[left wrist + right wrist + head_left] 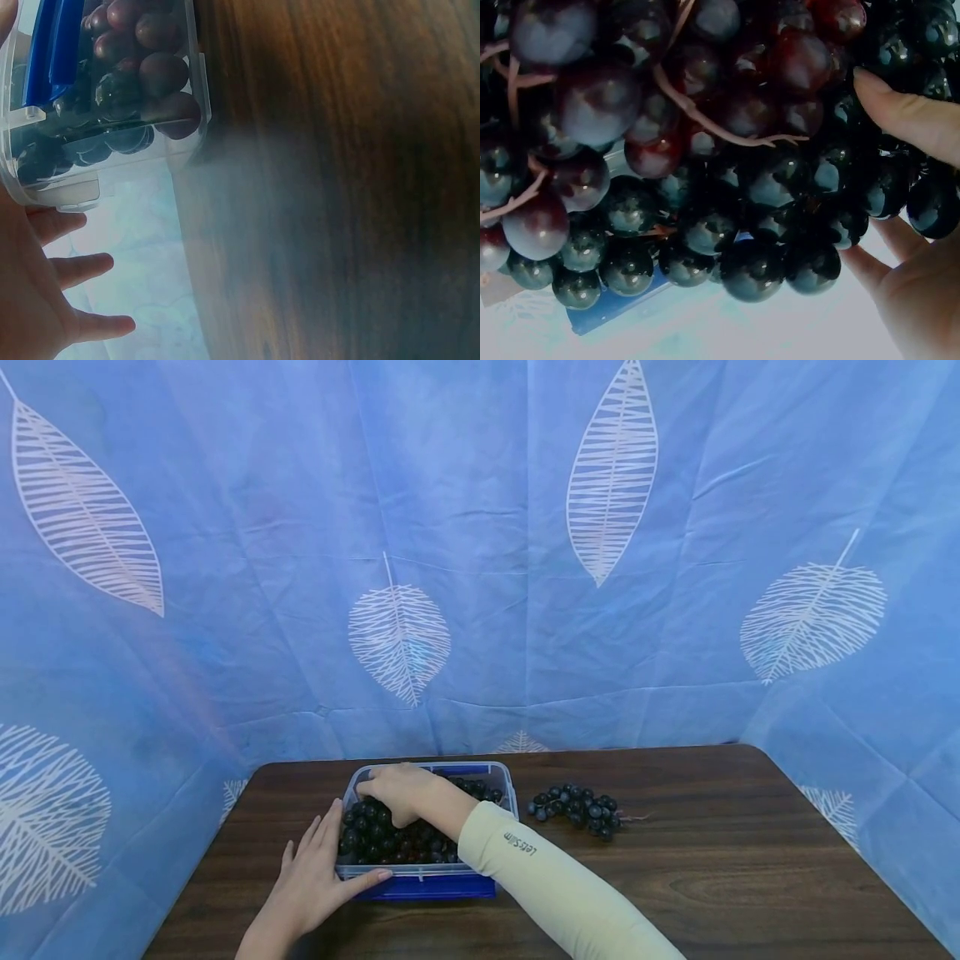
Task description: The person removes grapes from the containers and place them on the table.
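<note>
A clear plastic box [513, 802] with blue latches stands on the table, filled with dark grapes [367, 835]. My right hand [405, 789] reaches into its left part. In the right wrist view, the thumb [907, 116] lies on one side of a bunch of dark grapes [776, 180] and the fingers show on the other, gripping it. My left hand [318, 877] rests against the box's front left corner. Its thumb lies along the front rim, and the other fingers extend along the left side. In the left wrist view, three fingers are spread and straight beneath the box edge.
Another bunch of dark grapes [577, 808] lies on the brown wooden table [720, 860], to the right of the box. A blue latch [435, 887] sticks out at the box's front. Behind the table hangs a blue curtain [480, 652] with white leaf prints.
</note>
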Demonstrator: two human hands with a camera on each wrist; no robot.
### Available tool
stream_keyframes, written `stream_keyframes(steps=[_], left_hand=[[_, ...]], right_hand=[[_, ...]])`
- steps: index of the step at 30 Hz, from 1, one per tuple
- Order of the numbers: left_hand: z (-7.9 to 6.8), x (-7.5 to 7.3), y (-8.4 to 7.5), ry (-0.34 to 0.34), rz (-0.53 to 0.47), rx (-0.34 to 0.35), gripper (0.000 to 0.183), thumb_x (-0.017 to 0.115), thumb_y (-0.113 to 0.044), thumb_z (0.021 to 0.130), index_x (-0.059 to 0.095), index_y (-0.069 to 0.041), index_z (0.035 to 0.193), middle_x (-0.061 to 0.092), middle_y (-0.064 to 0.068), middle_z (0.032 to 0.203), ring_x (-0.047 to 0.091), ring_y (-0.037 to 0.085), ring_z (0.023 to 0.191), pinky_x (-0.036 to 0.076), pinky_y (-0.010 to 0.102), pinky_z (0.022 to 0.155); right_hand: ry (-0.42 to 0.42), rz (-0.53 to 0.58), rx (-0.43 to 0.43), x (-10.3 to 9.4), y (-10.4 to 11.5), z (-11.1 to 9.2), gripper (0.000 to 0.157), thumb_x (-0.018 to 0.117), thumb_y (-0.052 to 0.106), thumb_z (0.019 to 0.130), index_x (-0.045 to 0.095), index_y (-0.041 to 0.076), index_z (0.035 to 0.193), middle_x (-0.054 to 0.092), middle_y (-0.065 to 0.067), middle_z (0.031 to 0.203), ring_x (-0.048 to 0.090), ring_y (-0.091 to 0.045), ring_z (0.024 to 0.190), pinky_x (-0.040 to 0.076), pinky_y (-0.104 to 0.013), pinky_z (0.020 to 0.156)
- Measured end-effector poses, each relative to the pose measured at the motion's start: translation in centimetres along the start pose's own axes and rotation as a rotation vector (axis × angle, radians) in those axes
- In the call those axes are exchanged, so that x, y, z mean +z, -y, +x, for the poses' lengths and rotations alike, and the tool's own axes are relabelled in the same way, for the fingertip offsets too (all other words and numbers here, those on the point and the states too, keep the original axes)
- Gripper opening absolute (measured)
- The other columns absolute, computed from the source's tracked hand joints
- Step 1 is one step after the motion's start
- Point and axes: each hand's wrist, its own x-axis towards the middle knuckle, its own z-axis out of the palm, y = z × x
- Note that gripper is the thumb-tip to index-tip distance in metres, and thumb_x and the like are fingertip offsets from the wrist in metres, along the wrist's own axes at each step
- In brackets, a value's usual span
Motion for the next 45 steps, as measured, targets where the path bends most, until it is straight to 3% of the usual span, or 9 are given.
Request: stream_keyframes(steps=[4, 9, 12, 14, 17, 20, 35, 45], left_hand=[[0.0, 0.0, 0.0, 0.002, 0.001, 0.005, 0.128, 0.058, -0.084, 0.077, 0.006, -0.003, 0.161, 0.019, 0.027, 0.163, 0.021, 0.054, 0.146, 0.015, 0.084, 0.102], [0.0, 0.1, 0.0, 0.005, 0.01, 0.005, 0.128, 0.058, -0.084, 0.077, 0.005, -0.003, 0.161, 0.019, 0.027, 0.163, 0.022, 0.054, 0.145, 0.016, 0.084, 0.101], [0.0, 0.1, 0.0, 0.005, 0.011, 0.001, 0.129, 0.057, -0.085, 0.076, 0.004, -0.003, 0.161, 0.02, 0.03, 0.161, 0.022, 0.056, 0.144, 0.015, 0.084, 0.101], [-0.1, 0.1, 0.0, 0.003, 0.007, -0.004, 0.131, 0.057, -0.086, 0.075, 0.004, -0.003, 0.161, 0.02, 0.031, 0.161, 0.022, 0.056, 0.144, 0.014, 0.084, 0.102], [-0.1, 0.1, 0.0, 0.003, 0.005, -0.008, 0.132, 0.058, -0.086, 0.074, 0.005, -0.003, 0.161, 0.021, 0.031, 0.161, 0.022, 0.056, 0.144, 0.014, 0.084, 0.102], [-0.1, 0.1, 0.0, 0.002, 0.008, -0.007, 0.131, 0.057, -0.086, 0.075, 0.005, -0.003, 0.161, 0.021, 0.03, 0.161, 0.023, 0.055, 0.144, 0.015, 0.084, 0.102], [0.0, -0.1, -0.3, -0.009, 0.005, -0.011, 0.133, 0.057, -0.088, 0.073, 0.003, -0.004, 0.162, 0.02, 0.029, 0.162, 0.021, 0.058, 0.143, 0.014, 0.083, 0.103], [-0.2, -0.1, -0.2, -0.008, 0.009, -0.004, 0.133, 0.056, -0.088, 0.073, 0.001, -0.004, 0.162, 0.019, 0.029, 0.162, 0.021, 0.057, 0.144, 0.013, 0.083, 0.103]], right_hand=[[-0.002, 0.055, -0.022, 0.0, 0.0, -0.1, 0.061, 0.079, 0.013, 0.087, 0.054, 0.027, 0.141, 0.062, 0.008, 0.131, 0.061, -0.005, 0.102, 0.05, -0.018, 0.073], [-0.004, 0.073, -0.025, 0.0, 0.0, -0.3, 0.06, 0.079, 0.011, 0.087, 0.053, 0.027, 0.14, 0.067, 0.006, 0.117, 0.058, -0.006, 0.083, 0.046, -0.02, 0.063], [-0.003, 0.055, -0.001, 0.0, -0.1, -0.3, 0.059, 0.078, 0.013, 0.088, 0.053, 0.027, 0.14, 0.065, 0.006, 0.121, 0.062, -0.006, 0.093, 0.05, -0.02, 0.071], [-0.003, 0.044, 0.021, 0.0, -0.1, -0.4, 0.059, 0.078, 0.016, 0.089, 0.054, 0.028, 0.141, 0.063, 0.006, 0.13, 0.063, -0.008, 0.107, 0.052, -0.022, 0.084], [-0.003, 0.006, 0.033, 0.1, -0.2, -0.4, 0.06, 0.077, 0.019, 0.09, 0.053, 0.029, 0.145, 0.056, 0.006, 0.144, 0.056, -0.011, 0.128, 0.047, -0.031, 0.106], [-0.007, -0.032, 0.028, 0.1, -0.2, -0.4, 0.059, 0.076, 0.021, 0.091, 0.053, 0.031, 0.145, 0.054, 0.005, 0.146, 0.051, -0.012, 0.133, 0.041, -0.036, 0.112], [-0.058, -0.031, -0.006, -0.8, -0.9, -1.2, 0.041, 0.075, 0.019, 0.092, 0.059, 0.028, 0.129, 0.062, 0.005, 0.125, 0.06, -0.011, 0.114, 0.048, -0.031, 0.099], [-0.077, -0.016, -0.016, -1.4, -1.3, -1.8, 0.038, 0.074, 0.017, 0.093, 0.061, 0.028, 0.127, 0.064, 0.004, 0.122, 0.062, -0.012, 0.112, 0.05, -0.034, 0.097]])
